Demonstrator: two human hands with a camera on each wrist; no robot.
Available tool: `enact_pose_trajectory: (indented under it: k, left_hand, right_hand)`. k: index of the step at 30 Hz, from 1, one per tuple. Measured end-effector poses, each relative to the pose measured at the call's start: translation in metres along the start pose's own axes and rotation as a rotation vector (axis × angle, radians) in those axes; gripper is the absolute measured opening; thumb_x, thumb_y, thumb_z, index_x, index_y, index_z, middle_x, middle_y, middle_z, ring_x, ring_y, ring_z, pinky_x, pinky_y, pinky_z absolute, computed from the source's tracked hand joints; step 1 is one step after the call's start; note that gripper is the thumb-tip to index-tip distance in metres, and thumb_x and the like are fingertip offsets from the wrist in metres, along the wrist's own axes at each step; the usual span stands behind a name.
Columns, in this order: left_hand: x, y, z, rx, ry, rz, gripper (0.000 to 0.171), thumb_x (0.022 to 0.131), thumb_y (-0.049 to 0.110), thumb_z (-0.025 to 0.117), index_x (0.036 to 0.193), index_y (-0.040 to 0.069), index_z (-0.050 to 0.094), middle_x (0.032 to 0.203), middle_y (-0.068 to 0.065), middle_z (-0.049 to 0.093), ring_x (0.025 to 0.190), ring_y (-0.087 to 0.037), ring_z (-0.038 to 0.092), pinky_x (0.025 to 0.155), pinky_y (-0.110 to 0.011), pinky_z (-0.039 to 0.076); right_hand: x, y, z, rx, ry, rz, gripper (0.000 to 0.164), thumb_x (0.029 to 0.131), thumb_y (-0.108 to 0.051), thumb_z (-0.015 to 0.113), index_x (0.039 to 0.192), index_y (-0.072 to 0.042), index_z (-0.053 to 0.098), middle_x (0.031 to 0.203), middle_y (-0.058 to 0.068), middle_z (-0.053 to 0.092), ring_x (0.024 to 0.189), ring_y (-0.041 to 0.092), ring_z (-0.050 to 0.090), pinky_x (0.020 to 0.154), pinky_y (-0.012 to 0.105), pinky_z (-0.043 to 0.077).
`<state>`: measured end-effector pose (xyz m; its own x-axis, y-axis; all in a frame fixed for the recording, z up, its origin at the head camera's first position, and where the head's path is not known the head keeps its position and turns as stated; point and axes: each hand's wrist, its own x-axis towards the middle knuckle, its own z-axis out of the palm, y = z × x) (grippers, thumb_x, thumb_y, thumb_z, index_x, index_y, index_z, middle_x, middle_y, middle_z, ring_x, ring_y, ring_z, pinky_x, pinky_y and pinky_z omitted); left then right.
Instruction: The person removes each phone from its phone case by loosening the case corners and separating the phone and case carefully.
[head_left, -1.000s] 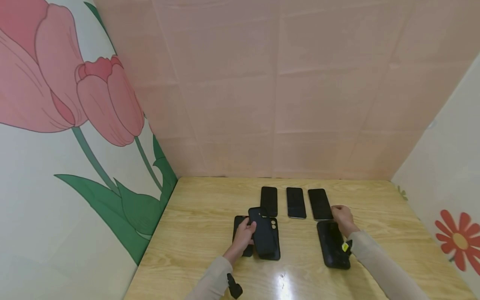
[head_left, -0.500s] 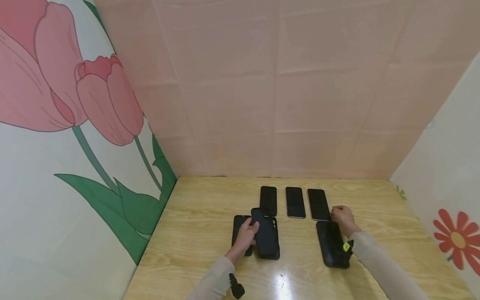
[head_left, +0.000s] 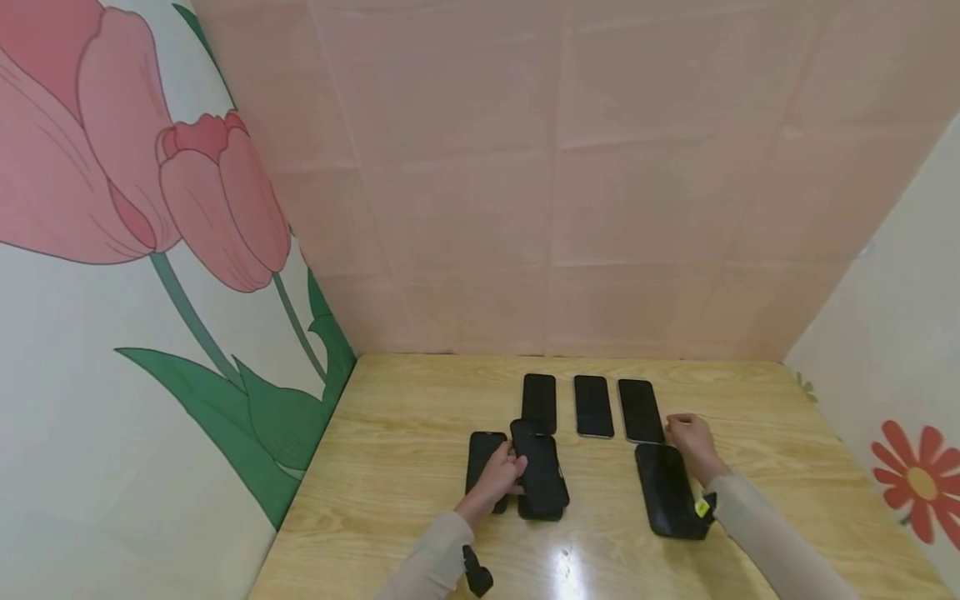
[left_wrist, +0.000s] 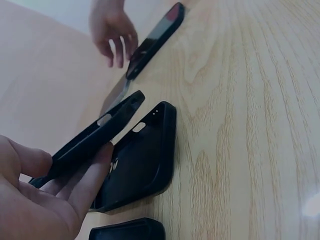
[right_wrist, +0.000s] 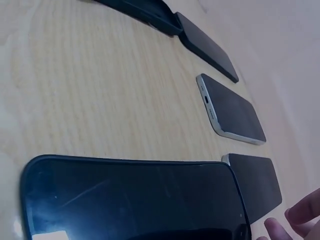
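My left hand pinches a black phone case between thumb and fingers, tilted above a second black phone case that lies hollow side up on the wooden table. The held case covers most of the second one in the head view. Left of them, partly behind the hand, lies another black case or phone. My right hand holds nothing; its fingers hang loosely bent beside a dark phone and the top end of a larger black-edged phone.
Two more dark phones, one at the back middle and one farther left, lie in a row with the phone by my right hand. The wooden table meets a draped pinkish wall at the back and a flower-painted wall on each side.
My left hand has shifted right with the held case, which now hides the camera holes of the case beneath. The right hand has barely moved, ending slightly farther from the phone.
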<state>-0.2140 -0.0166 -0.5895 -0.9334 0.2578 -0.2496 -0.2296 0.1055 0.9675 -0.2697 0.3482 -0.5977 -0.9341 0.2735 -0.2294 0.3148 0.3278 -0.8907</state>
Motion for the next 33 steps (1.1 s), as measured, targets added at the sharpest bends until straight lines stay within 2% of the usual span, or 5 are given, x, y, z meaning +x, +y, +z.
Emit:
enact_pose_trajectory:
  k: [6, 11, 23, 28, 33]
  left_hand:
    - [0.002, 0.003, 0.006, 0.02, -0.007, 0.013, 0.042, 0.103, 0.016, 0.051, 0.138, -0.003, 0.039, 0.116, -0.017, 0.059, 0.096, -0.026, 0.064, 0.073, -0.045, 0.057]
    - [0.006, 0.004, 0.011, 0.057, -0.001, 0.015, 0.049, 0.103, 0.02, 0.052, 0.144, -0.004, 0.037, 0.118, -0.019, 0.06, 0.097, -0.027, 0.065, 0.072, -0.043, 0.057]
    - [0.008, 0.0, 0.031, 0.101, 0.0, 0.08, 0.043, 0.102, 0.014, 0.057, 0.138, -0.006, 0.048, 0.11, -0.015, 0.065, 0.095, -0.029, 0.065, 0.068, -0.042, 0.058]
    - [0.011, -0.001, 0.046, 0.059, 0.065, 0.069, 0.036, 0.099, 0.01, 0.059, 0.132, -0.002, 0.052, 0.107, -0.013, 0.067, 0.089, -0.023, 0.066, 0.063, -0.039, 0.057]
    - [0.014, 0.003, 0.059, 0.106, 0.071, 0.042, 0.038, 0.096, 0.007, 0.056, 0.133, -0.003, 0.051, 0.108, -0.012, 0.064, 0.088, -0.021, 0.063, 0.062, -0.039, 0.056]
  right_hand:
    - [-0.012, 0.001, -0.002, -0.058, 0.038, -0.049, 0.041, 0.096, -0.011, 0.041, 0.126, 0.017, 0.049, 0.117, 0.035, 0.054, 0.106, 0.042, 0.053, 0.072, 0.027, 0.045]
    - [-0.017, 0.002, -0.003, -0.071, 0.059, -0.076, 0.038, 0.096, -0.008, 0.044, 0.122, 0.019, 0.051, 0.114, 0.035, 0.055, 0.099, 0.038, 0.055, 0.068, 0.02, 0.042]
    - [-0.022, 0.01, 0.0, -0.045, 0.041, -0.06, 0.037, 0.094, -0.006, 0.045, 0.12, 0.02, 0.05, 0.097, 0.02, 0.056, 0.084, 0.027, 0.052, 0.064, 0.025, 0.044]
    - [-0.024, 0.01, 0.0, -0.032, 0.039, -0.043, 0.036, 0.095, -0.006, 0.045, 0.12, 0.019, 0.05, 0.092, 0.018, 0.055, 0.083, 0.029, 0.054, 0.066, 0.029, 0.046]
    - [-0.027, 0.012, -0.001, -0.055, 0.04, -0.047, 0.036, 0.094, -0.006, 0.046, 0.12, 0.018, 0.051, 0.093, 0.02, 0.057, 0.082, 0.029, 0.054, 0.065, 0.028, 0.045]
